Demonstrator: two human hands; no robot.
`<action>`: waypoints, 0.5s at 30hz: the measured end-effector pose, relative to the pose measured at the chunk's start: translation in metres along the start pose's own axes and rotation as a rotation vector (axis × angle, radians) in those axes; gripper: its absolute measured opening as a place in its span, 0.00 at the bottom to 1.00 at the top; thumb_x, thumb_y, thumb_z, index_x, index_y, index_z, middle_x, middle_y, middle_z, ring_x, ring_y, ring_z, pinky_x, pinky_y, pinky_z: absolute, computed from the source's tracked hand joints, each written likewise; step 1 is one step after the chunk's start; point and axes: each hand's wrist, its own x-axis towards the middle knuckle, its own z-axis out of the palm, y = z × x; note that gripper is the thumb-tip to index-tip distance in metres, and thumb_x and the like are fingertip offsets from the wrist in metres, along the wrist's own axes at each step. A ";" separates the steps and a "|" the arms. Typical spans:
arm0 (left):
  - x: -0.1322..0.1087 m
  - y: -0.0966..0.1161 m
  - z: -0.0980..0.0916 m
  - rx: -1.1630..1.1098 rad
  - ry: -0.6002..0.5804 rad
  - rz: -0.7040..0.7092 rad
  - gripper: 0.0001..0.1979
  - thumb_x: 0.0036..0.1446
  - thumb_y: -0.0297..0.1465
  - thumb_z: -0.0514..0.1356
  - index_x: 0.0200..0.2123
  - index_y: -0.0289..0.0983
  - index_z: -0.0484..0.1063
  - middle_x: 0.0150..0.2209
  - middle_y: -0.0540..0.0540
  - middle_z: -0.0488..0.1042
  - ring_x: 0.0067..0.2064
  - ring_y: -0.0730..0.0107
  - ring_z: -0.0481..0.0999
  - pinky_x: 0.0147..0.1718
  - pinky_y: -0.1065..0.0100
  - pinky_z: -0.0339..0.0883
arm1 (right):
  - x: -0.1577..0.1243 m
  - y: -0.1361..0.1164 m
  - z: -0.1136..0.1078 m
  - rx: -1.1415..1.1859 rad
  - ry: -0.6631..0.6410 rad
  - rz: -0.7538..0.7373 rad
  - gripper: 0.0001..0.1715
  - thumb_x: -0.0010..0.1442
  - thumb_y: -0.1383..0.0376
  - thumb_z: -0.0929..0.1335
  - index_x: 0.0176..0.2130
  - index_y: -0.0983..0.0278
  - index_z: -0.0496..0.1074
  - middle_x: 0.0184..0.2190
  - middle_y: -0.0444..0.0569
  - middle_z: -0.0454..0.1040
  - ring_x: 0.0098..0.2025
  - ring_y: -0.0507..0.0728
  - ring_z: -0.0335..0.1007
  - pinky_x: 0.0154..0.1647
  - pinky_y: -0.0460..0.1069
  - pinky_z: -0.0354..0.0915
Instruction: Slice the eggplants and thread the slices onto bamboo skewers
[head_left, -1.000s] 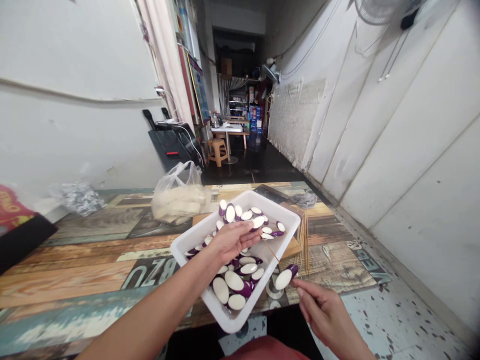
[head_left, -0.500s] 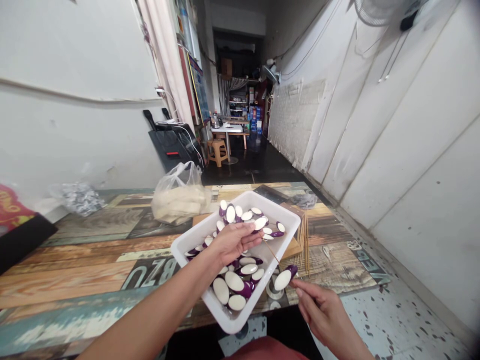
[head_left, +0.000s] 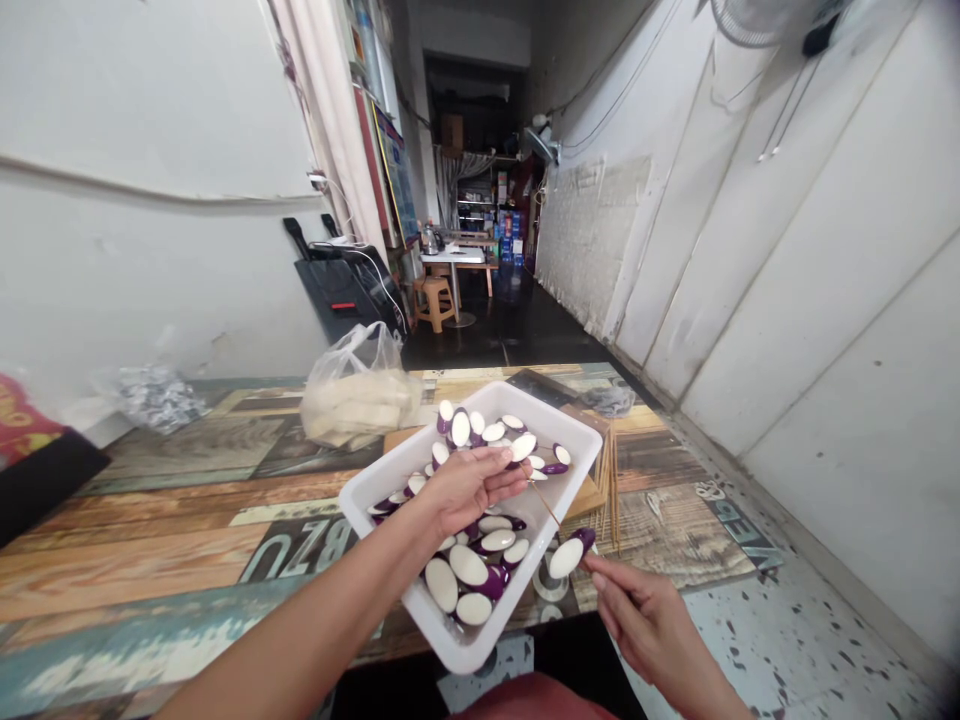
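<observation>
A white plastic tub on the table holds many purple-skinned eggplant pieces with oval white cut faces. Over the tub, my left hand pinches one eggplant piece between thumb and fingers. A thin skewer runs from that piece down to the right, over the tub's rim. Another eggplant piece sits on the skewer outside the tub, close to my right hand, whose thumb and index finger pinch the skewer's lower end.
Several bare skewers lie on a wooden board right of the tub. A clear plastic bag with pale pieces stands behind left. Foil-like material and a red-and-black item are at far left; a dark flat object lies behind.
Both hands keep almost the same pose. The eggplant piece in my left hand is tilted slightly differently and sits a little further right.
</observation>
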 end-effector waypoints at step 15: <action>-0.004 0.000 0.003 0.032 -0.012 0.021 0.06 0.53 0.23 0.58 0.36 0.27 0.71 0.36 0.35 0.76 0.38 0.64 0.77 0.42 0.64 0.71 | 0.003 0.000 0.004 0.080 -0.032 0.030 0.22 0.60 0.55 0.62 0.45 0.68 0.72 0.15 0.40 0.55 0.19 0.48 0.48 0.17 0.43 0.46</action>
